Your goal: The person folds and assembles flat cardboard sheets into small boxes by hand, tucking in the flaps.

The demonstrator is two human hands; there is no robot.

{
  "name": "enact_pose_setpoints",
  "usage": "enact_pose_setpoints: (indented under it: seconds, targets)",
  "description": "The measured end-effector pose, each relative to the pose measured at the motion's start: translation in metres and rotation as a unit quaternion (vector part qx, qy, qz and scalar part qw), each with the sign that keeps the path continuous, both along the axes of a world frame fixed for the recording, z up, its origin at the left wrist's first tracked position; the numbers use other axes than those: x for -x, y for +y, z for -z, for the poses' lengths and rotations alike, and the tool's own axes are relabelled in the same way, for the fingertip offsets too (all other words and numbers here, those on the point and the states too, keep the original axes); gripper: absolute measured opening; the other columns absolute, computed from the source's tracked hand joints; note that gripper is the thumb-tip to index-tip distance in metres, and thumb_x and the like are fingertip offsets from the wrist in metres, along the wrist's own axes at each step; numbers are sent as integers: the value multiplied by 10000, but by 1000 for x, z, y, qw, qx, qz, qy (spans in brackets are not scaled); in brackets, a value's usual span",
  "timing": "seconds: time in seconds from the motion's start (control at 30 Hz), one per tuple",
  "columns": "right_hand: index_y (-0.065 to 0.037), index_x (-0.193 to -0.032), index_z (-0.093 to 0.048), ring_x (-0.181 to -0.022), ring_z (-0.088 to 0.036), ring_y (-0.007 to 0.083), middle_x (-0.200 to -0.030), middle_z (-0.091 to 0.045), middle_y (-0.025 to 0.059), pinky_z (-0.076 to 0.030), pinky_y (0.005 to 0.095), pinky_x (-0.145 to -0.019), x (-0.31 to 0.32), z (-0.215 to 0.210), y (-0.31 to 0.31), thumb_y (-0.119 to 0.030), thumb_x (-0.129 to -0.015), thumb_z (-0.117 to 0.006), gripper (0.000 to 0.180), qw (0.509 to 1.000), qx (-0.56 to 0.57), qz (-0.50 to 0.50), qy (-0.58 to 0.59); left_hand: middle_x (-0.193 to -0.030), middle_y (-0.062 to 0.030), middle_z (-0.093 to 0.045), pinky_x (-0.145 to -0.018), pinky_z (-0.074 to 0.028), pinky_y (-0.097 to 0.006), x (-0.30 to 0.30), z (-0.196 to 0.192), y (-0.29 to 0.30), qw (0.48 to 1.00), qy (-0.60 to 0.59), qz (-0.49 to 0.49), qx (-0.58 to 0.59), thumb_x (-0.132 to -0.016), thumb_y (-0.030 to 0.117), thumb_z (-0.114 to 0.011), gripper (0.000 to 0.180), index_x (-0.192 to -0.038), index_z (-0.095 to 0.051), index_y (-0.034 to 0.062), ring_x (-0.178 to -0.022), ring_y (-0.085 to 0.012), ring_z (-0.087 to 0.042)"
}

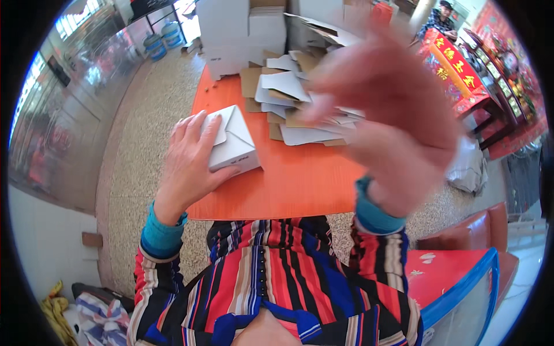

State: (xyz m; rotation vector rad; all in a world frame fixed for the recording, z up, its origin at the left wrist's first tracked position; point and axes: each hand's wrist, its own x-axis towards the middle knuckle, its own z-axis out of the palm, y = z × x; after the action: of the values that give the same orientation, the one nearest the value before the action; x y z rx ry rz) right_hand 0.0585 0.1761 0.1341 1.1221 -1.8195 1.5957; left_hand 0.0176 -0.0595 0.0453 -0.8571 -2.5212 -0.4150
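Observation:
A small white cardboard box (239,141), folded closed with a flap on top, sits on the orange table (294,179). My left hand (193,153) grips it from the left, fingers across the top and thumb along the near side. My right hand (381,98) is raised over the table's right side, closer to the camera and smeared by motion. Its fingers are too blurred to tell whether they hold anything. Below and behind it lies a loose pile of flat white and brown cardboard pieces (283,86), partly hidden by the hand.
White boxes (225,34) stand stacked at the table's far end. A red-draped table (456,69) and a seated person (441,20) are at the far right. Beside me on the right are a brown chair (467,230) and a blue-edged frame (490,282). Water jugs (161,40) stand far left.

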Motion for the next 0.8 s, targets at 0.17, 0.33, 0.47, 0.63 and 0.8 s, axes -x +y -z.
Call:
enact_pose_setpoints:
  seconds: [0.17,0.33,0.47,0.63,0.8]
  targets:
    - [24,-1257,-532,-779,-610,188,-1084,-636,118,-528,308,-727,8,-3,14,44,-743,-662,530,1000,5,-14,12,-1331,-221,-451,-1055,-312,-495,2,-3,12,999,46,11,18,-680,415,-771,795,-1317,-492,31,-1193,-408,-420]
    - [20,-1278,-512,-788,-613,191,-1101,-629,127,-530,306,-729,8,-3,23,44,-749,-652,547,999,20,-9,30,-1328,-229,-449,-1061,-304,-503,1,-5,12,998,-6,-1,67,-694,429,-762,782,-1309,-496,24,-1195,-412,-419]
    - [17,-1295,-495,-795,-616,194,-1114,-624,135,-532,304,-730,5,-4,11,44,-754,-644,562,1000,27,-4,10,-1326,-231,-450,-1064,-301,-504,8,13,8,987,-158,-15,-17,-697,441,-758,783,-1305,-499,21,-1196,-412,-420]
    - [13,-1316,-474,-803,-619,197,-1131,-618,145,-534,302,-731,1,0,11,44,-759,-635,580,999,34,-5,-17,-1327,-229,-451,-1066,-300,-503,14,21,4,992,-125,-9,-13,-695,455,-759,792,-1309,-500,26,-1196,-412,-421]
    - [10,-1337,-453,-812,-622,200,-1148,-611,154,-536,299,-733,4,2,13,44,-765,-625,598,998,39,-1,-50,-1328,-226,-453,-1066,-303,-502,11,5,15,1000,7,11,16,-690,465,-761,804,-1316,-498,33,-1195,-410,-424]
